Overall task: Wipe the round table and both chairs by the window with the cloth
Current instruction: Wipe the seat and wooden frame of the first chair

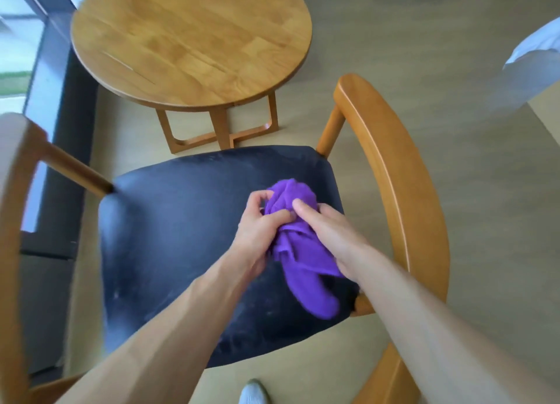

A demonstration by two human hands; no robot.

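Nothing to read here, honestly. No text, labels, brand marks, numbers or signs show up anywhere in the view.

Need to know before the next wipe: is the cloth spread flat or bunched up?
Bunched. The purple cloth is crumpled between left hand and right hand, one end trailing.
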